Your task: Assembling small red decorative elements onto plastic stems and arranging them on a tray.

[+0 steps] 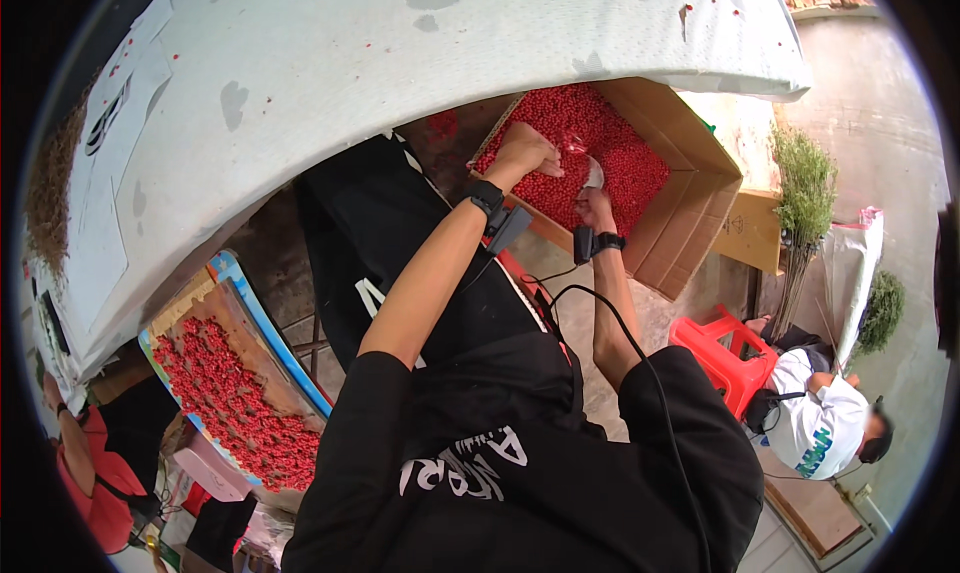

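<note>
An open cardboard box [690,198] full of small red berry-like balls [635,168] stands in front of me, partly under the table's edge. Over the balls, at the box's left side, my left hand [530,153] is closed with its fingers bent down. A clear, shiny patch that looks like thin plastic [572,143] lies just beyond its fingertips; whether the hand grips it I cannot tell. My right hand [594,208] reaches in over the near side, closed around a small pale scoop-like piece [593,175]. Its exact shape is partly hidden by the fingers.
A pale cloth-covered table [330,63] arches across the top. At left lies a blue-edged tray [240,283] with red berry-like clusters [225,393]. A red stool [720,353] and a seated person in white [825,413] are at right; another person in red [95,473] is at far left.
</note>
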{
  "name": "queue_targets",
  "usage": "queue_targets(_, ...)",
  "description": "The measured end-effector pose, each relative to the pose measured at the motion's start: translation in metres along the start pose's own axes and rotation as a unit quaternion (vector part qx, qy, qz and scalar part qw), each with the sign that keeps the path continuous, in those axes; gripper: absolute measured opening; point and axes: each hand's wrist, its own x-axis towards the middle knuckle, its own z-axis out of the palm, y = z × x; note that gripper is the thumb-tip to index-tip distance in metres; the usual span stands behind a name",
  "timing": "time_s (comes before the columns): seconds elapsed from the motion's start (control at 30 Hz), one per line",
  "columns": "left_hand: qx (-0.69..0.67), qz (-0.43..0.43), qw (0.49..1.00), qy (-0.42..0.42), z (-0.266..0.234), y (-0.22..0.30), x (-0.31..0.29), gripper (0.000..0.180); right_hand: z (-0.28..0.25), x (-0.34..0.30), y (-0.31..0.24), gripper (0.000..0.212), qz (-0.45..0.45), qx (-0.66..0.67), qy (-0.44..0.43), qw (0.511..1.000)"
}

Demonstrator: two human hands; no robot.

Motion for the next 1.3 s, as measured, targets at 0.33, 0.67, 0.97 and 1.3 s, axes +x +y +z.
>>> queue_targets(0.33, -0.108, -0.063, 0.991, -0.038, -0.009, -0.011, 0.025, 0.024, 0.021, -0.123, -0.118, 0.048, -0.357, -0.044, 0.087, 0.929)
queue_targets(0.67, -0.046, 0.028, 0.998, 0.034, 0.0, 0.018, -0.013, 0.022, 0.057, -0.168, -0.175, 0.063, -0.524, -0.137, 0.18, 0.822)
queue_targets(0.97, -0.076, 0.0, 0.997, 0.019, 0.002, 0.032, -0.03, 0.019, 0.014, -0.066, -0.107, 0.057, -0.369, -0.215, 0.286, 0.858)
queue_targets(1.3, -0.031, 0.033, 0.999, 0.028, 0.007, 0.041, -0.033, 0.015, -0.011, -0.041, -0.037, 0.049, 0.043, 0.002, 0.0, 0.999)
